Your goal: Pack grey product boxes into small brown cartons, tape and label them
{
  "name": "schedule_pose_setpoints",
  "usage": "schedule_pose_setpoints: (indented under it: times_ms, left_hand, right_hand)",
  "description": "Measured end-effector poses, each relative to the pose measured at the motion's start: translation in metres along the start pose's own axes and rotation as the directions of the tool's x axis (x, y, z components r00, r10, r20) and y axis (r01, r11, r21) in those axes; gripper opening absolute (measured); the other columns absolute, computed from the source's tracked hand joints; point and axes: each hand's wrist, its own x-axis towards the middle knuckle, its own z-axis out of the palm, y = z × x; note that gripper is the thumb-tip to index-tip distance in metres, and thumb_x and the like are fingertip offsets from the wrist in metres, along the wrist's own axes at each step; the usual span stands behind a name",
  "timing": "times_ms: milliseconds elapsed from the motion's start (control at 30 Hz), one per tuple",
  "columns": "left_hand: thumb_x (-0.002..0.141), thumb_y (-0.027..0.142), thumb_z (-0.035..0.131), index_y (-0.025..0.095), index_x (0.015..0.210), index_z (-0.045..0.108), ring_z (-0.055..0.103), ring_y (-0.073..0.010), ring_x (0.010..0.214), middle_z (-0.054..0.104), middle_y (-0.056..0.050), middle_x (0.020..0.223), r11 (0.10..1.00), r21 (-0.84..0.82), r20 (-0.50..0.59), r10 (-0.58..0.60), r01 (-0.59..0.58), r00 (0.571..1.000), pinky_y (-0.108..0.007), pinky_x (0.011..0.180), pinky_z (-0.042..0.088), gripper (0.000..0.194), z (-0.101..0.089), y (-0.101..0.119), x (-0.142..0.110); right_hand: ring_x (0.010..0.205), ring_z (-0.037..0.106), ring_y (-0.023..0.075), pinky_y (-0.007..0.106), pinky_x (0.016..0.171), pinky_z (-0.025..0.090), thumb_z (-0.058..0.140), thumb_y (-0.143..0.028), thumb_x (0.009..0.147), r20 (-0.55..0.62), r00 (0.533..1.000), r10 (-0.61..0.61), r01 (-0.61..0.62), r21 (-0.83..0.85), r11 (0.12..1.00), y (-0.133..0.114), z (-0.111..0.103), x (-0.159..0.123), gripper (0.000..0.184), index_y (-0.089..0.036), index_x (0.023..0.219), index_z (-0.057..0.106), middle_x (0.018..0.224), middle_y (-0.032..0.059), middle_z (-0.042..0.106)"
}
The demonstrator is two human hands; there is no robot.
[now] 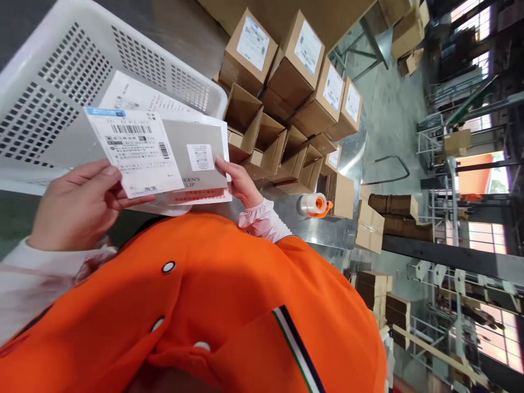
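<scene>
My left hand (84, 199) pinches the lower left edge of a white shipping label (137, 150), which has a blue strip and printed barcodes. The label overlaps a flat grey packet (180, 142) with a square white code sticker (200, 158) and partly covered lettering. My right hand (243, 183) grips the right edge of the grey packet, thumb on top and fingers hidden beneath. Under the packet lies a white sheet (225, 146) with red print near its lower edge. These papers are held above the near part of a white plastic basket (88, 30).
More printed sheets (131, 95) lie in the basket. On the metal table (339, 234) stand several labelled closed cartons (249, 46), several open cartons (245, 117) and a tape dispenser (314, 205) with orange parts. Stacked boxes (395, 210) and racks fill the room beyond.
</scene>
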Motion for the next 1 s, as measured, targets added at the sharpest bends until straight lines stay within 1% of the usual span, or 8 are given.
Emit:
schedule_pose_setpoints:
  times_ms: [133,367,500,600,700,800,900,1000]
  left_hand:
    - [0.067,0.007,0.069,0.012,0.082,0.066,0.058,-0.0124,0.057,0.061,-0.002,0.068,1.000,-0.025,0.015,0.016,-0.015,1.000,-0.022,0.050,0.064,0.016,0.002,0.001,-0.003]
    - [0.072,0.007,0.070,0.011,0.086,0.068,0.058,-0.0113,0.057,0.063,-0.002,0.070,0.999,-0.031,0.037,0.008,-0.007,0.999,-0.018,0.050,0.061,0.015,-0.003,-0.003,0.004]
    - [0.071,0.012,0.075,0.012,0.087,0.068,0.057,-0.0106,0.056,0.065,-0.001,0.070,0.998,-0.054,0.038,0.034,-0.032,0.999,-0.020,0.050,0.061,0.017,-0.005,-0.008,0.008]
    - [0.069,0.016,0.077,0.015,0.086,0.069,0.055,-0.0102,0.053,0.061,0.001,0.064,0.999,-0.044,0.033,0.020,-0.019,0.999,-0.017,0.047,0.058,0.019,-0.005,-0.009,0.007]
    - [0.066,0.019,0.080,0.016,0.084,0.068,0.053,-0.0097,0.052,0.059,0.002,0.062,0.999,-0.023,0.062,0.032,-0.030,0.998,-0.017,0.047,0.057,0.022,-0.006,-0.008,0.005]
    - [0.065,0.022,0.082,0.015,0.088,0.070,0.056,-0.0097,0.055,0.065,0.001,0.068,0.999,-0.010,0.076,0.038,-0.038,0.996,-0.020,0.050,0.061,0.027,-0.008,-0.009,0.007]
    - [0.068,0.018,0.083,0.013,0.091,0.071,0.059,-0.0097,0.057,0.069,0.000,0.072,0.998,-0.056,0.081,0.037,-0.032,0.996,-0.018,0.050,0.060,0.026,-0.010,-0.013,0.012]
    - [0.072,0.012,0.078,0.011,0.094,0.075,0.060,-0.0091,0.059,0.072,-0.003,0.075,0.995,-0.085,0.111,0.057,-0.048,0.992,-0.015,0.050,0.059,0.023,-0.012,-0.017,0.016]
  right_hand:
    - [0.075,0.070,0.0144,0.022,0.073,0.062,0.081,-0.032,0.089,0.003,1.000,0.000,0.000,0.017,1.000,0.000,0.001,-0.001,0.015,-0.018,0.086,0.080,0.086,0.0020,0.080]
    - [0.096,0.078,0.0218,0.031,0.091,0.067,0.087,-0.040,0.084,-0.017,1.000,-0.006,0.005,-0.027,1.000,0.000,-0.001,0.001,0.024,-0.018,0.090,0.080,0.092,0.0034,0.082]
    - [0.088,0.076,0.0192,0.029,0.087,0.066,0.088,-0.040,0.084,-0.023,1.000,0.008,-0.008,-0.010,1.000,0.002,-0.001,0.003,0.024,-0.018,0.088,0.079,0.087,0.0022,0.080]
    - [0.081,0.072,0.0163,0.026,0.081,0.064,0.084,-0.034,0.087,-0.024,0.999,0.021,-0.021,0.014,1.000,0.002,-0.001,0.004,0.017,-0.018,0.086,0.080,0.086,0.0015,0.079]
    - [0.080,0.070,0.0158,0.024,0.077,0.062,0.081,-0.030,0.089,-0.023,1.000,0.016,-0.016,0.026,1.000,0.001,0.000,0.003,0.013,-0.017,0.087,0.080,0.084,0.0014,0.079]
    - [0.080,0.069,0.0150,0.025,0.078,0.061,0.079,-0.028,0.093,-0.012,1.000,0.010,-0.010,0.034,0.999,0.001,0.000,0.002,0.013,-0.016,0.088,0.080,0.084,0.0005,0.079]
    - [0.076,0.067,0.0133,0.024,0.076,0.061,0.076,-0.026,0.095,-0.001,1.000,0.012,-0.012,0.041,0.999,0.002,0.000,0.002,0.013,-0.016,0.087,0.079,0.081,-0.0007,0.077]
    - [0.075,0.069,0.0139,0.025,0.079,0.063,0.079,-0.030,0.093,-0.006,1.000,0.002,-0.002,0.016,1.000,0.003,-0.002,0.004,0.015,-0.016,0.087,0.079,0.082,-0.0003,0.078]
